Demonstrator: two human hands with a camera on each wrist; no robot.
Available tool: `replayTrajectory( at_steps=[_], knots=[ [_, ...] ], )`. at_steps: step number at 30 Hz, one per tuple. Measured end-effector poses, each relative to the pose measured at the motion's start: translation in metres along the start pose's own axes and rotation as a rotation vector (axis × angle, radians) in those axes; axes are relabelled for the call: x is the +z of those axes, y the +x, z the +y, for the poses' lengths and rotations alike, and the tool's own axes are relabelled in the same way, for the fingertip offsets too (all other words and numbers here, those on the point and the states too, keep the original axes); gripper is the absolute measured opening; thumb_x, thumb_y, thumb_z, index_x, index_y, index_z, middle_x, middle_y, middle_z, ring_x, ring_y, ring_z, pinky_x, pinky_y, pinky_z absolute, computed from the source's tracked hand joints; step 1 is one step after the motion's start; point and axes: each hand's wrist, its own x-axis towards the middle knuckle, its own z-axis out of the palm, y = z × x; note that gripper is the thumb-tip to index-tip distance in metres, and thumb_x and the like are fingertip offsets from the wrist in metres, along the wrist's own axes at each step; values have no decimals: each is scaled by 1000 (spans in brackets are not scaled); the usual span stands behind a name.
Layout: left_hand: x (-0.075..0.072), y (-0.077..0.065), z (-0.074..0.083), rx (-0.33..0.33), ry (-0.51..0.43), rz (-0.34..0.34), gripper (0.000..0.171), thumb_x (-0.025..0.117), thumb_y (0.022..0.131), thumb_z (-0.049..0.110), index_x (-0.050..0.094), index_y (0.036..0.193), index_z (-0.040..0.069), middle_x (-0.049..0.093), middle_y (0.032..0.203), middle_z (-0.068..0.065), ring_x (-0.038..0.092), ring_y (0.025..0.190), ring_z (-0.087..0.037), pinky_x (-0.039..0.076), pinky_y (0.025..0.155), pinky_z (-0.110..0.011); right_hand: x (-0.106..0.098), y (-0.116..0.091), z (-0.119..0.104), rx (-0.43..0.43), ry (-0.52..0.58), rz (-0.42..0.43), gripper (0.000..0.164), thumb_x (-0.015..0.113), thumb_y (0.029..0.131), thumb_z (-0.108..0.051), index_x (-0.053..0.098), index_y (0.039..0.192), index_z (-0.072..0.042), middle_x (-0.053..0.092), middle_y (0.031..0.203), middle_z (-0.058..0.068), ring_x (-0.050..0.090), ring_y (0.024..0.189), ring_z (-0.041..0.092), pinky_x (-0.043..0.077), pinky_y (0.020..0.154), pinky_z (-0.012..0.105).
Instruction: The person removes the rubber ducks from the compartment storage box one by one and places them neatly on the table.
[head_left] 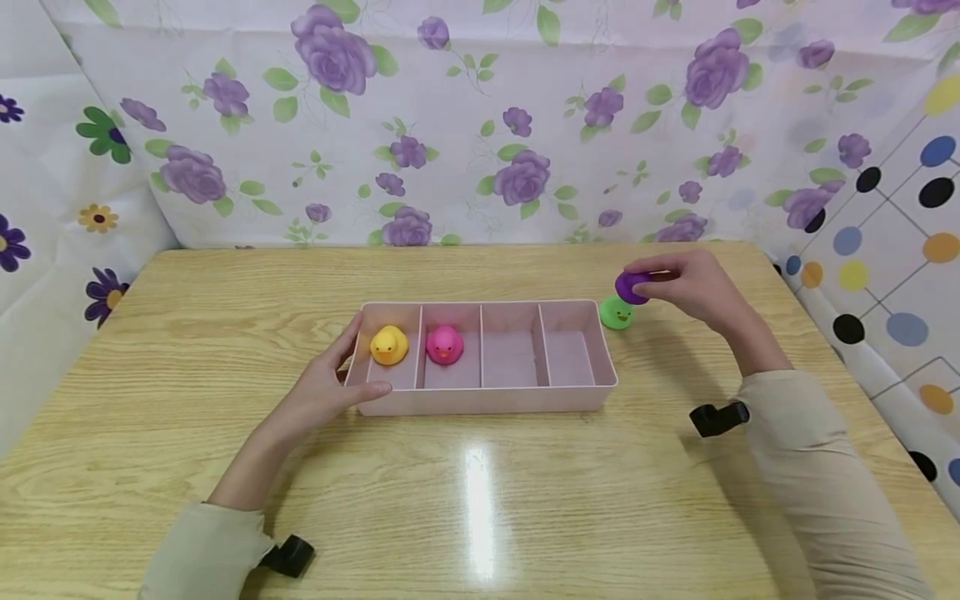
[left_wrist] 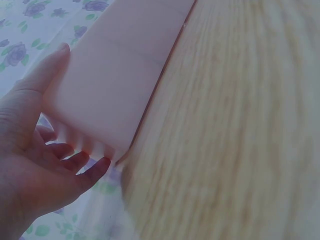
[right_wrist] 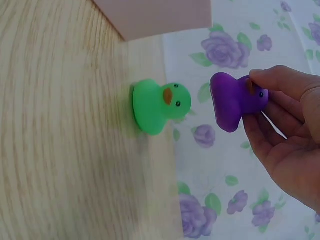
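Between the thumb and fingers of my right hand (head_left: 693, 283) is a purple toy duck (right_wrist: 231, 102), pinched by its head and raised off the table. Below it a green toy duck (right_wrist: 150, 106) stands on the table, just beside the right end of a pale pink box (head_left: 480, 402) with compartments. My left hand (head_left: 324, 387) grips the box's left end, thumb along the front wall and fingers around the end wall. In the leftmost compartment sits a yellow duck (head_left: 389, 345), and a pink duck (head_left: 445, 344) is in the one to its right.
The box stands on a wood-grain table (head_left: 360, 500). Behind the table hangs a purple-flowered cloth (head_left: 465, 100), with patterned cloths at both sides too. A black wrist camera (head_left: 718, 418) juts from the right sleeve, another black camera (head_left: 291, 556) from the left.
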Motion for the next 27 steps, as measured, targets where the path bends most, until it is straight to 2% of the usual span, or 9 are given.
replayTrajectory(
  at_steps=[5, 13, 22, 27],
  knots=[
    [0, -1, 1, 0, 4, 0, 101, 75, 85, 24, 4, 157, 24, 9, 160, -11, 16, 143, -36, 25, 109, -56, -6, -2, 9, 54, -39, -17, 41, 68, 92, -23, 64, 128, -3, 58, 128, 20, 61, 105, 28, 50, 74, 19],
    [0, -1, 2, -9, -1, 2, 101, 75, 86, 22, 4, 157, 24, 9, 160, -12, 16, 143, -36, 25, 109, -55, -10, -5, 19, 83, -52, -16, 40, 69, 92, -22, 65, 126, -3, 60, 125, 21, 61, 104, 26, 48, 74, 17],
    [0, 0, 1, -5, -15, -1, 101, 75, 86, 22, 3, 157, 22, 9, 160, -12, 18, 142, -36, 26, 109, -55, -11, -7, 26, 102, -70, -19, 38, 68, 92, -19, 65, 126, -1, 60, 124, 23, 59, 105, 29, 51, 80, 30],
    [0, 1, -1, 3, -19, -4, 101, 75, 86, 22, 4, 157, 22, 10, 160, -10, 17, 143, -35, 27, 109, -54, -10, -7, 34, 110, -91, -39, 39, 68, 92, -20, 64, 126, -1, 61, 122, 23, 58, 107, 29, 50, 78, 26]
  ],
)
